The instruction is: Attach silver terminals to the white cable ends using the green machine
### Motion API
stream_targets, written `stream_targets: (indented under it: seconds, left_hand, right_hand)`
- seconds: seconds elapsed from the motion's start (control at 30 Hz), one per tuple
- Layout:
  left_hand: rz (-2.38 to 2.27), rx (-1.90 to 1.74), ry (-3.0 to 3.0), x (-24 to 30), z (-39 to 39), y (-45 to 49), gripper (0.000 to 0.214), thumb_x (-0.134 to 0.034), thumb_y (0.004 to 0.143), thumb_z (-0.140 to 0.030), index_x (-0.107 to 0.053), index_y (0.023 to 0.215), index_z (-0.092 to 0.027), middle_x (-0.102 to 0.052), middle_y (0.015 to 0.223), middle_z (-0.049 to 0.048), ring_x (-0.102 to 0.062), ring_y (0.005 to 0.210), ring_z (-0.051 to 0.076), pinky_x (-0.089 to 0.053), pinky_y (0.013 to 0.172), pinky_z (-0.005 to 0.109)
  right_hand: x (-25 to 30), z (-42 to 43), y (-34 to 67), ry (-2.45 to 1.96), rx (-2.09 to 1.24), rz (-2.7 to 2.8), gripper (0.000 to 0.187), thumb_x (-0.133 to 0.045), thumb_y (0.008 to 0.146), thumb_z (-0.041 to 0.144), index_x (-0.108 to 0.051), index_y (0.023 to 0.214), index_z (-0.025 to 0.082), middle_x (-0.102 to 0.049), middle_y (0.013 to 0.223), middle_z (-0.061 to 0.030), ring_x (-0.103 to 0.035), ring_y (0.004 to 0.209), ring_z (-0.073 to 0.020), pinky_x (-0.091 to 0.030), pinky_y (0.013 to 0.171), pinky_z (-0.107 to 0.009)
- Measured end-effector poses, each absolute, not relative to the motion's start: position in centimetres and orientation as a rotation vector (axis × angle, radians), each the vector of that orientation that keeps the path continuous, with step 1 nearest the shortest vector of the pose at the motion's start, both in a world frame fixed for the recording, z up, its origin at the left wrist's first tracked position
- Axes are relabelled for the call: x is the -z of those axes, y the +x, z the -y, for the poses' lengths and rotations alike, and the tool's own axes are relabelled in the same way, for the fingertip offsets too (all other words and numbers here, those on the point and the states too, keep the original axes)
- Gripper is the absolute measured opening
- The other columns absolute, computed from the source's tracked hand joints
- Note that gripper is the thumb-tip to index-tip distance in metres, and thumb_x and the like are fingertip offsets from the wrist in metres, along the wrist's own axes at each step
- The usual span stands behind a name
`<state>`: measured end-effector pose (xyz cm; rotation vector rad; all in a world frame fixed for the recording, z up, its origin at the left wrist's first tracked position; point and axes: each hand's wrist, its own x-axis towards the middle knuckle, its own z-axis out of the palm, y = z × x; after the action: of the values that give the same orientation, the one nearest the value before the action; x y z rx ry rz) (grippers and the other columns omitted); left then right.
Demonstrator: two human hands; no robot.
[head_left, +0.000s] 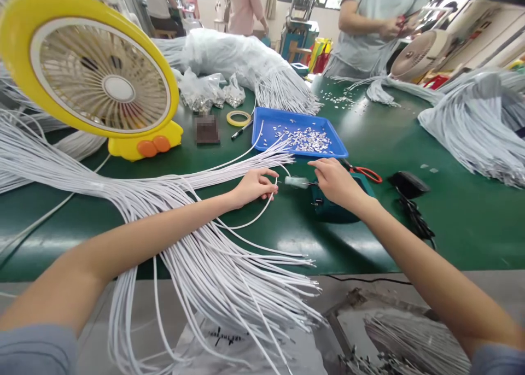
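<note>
My left hand (254,186) pinches the end of one white cord (262,211), which loops down from the fingers onto the green table (369,140). My right hand (336,182) rests closed on a small dark teal device (334,208); a pale cylindrical nozzle (296,182) sticks out of it toward the cord's end. The two hands are a short gap apart. A big bundle of white cords (197,244) fans across the table and over its near edge below my left arm.
A blue tray (266,124) of small metal tips lies just beyond my hands. Orange-handled scissors (367,173), a black adapter (408,183), a yellow fan (94,80), a tape roll (238,118) and cord heaps (476,129) surround it. Other people stand at the far side.
</note>
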<state>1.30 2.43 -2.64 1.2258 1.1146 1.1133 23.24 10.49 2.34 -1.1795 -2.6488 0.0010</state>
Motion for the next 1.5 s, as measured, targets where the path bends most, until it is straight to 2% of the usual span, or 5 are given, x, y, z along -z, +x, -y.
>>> stream_targets:
  seconds: [0.37, 0.93, 1.2, 1.37, 1.5]
  left_hand:
    - [-0.831, -1.569, 2.088, -3.7, 4.9, 4.7, 0.01, -0.062, 0.085, -0.018, -0.068, 0.09, -0.013, -0.07, 0.076, 0.0068, -0.066, 0.069, 0.014, -0.055, 0.067, 0.025]
    - [-0.303, -1.321, 3.22, -2.9, 9.6, 7.2, 0.02, -0.058, 0.086, -0.017, -0.062, 0.067, -0.012, -0.038, 0.057, -0.0024, -0.04, 0.046, 0.008, -0.032, 0.041, 0.025]
    - [-0.072, -1.087, 3.187, -1.6, 9.8, 7.9, 0.028, -0.054, 0.093, -0.04, -0.071, 0.087, -0.019, -0.066, 0.078, 0.0037, -0.059, 0.068, 0.012, -0.045, 0.059, 0.026]
    - [-1.22, -0.643, 2.931, -4.5, 3.6, 2.6, 0.023, -0.052, 0.093, -0.03, -0.07, 0.086, -0.016, -0.067, 0.081, 0.0091, -0.062, 0.072, 0.018, -0.04, 0.059, 0.027]
    - [-2.052, -0.473, 2.311, -4.8, -2.1, -3.5, 0.017, -0.054, 0.085, -0.014, -0.071, 0.084, -0.011, -0.069, 0.093, 0.0172, -0.065, 0.091, 0.027, -0.046, 0.077, 0.032]
  right_hand:
    - [1.3, -3.9, 18.5, -0.491, -0.567, 2.166, 0.022, -0.045, 0.091, 0.029, -0.061, 0.1, 0.018, -0.066, 0.08, -0.0073, -0.064, 0.072, -0.0195, -0.053, 0.065, -0.032]
    - [3.8, -3.6, 17.4, -0.365, -0.73, 2.309, 0.028, -0.04, 0.088, 0.009, -0.066, 0.093, 0.017, -0.067, 0.078, -0.006, -0.06, 0.064, -0.0137, -0.05, 0.058, -0.026]
    - [2.2, -1.2, 17.4, -0.229, -1.019, 2.489, 0.024, -0.047, 0.088, 0.014, -0.071, 0.093, 0.013, -0.074, 0.08, -0.0065, -0.068, 0.069, -0.0148, -0.057, 0.061, -0.026]
    - [0.8, -0.2, 17.7, -0.128, -1.117, 2.678, 0.03, -0.045, 0.091, 0.02, -0.074, 0.084, 0.017, -0.075, 0.071, -0.001, -0.068, 0.064, -0.0129, -0.054, 0.049, -0.019]
    - [0.5, 0.4, 18.0, -0.013, -1.335, 2.75, 0.03, -0.049, 0.086, 0.007, -0.071, 0.106, 0.011, -0.075, 0.098, -0.0077, -0.069, 0.082, -0.0128, -0.055, 0.075, -0.023]
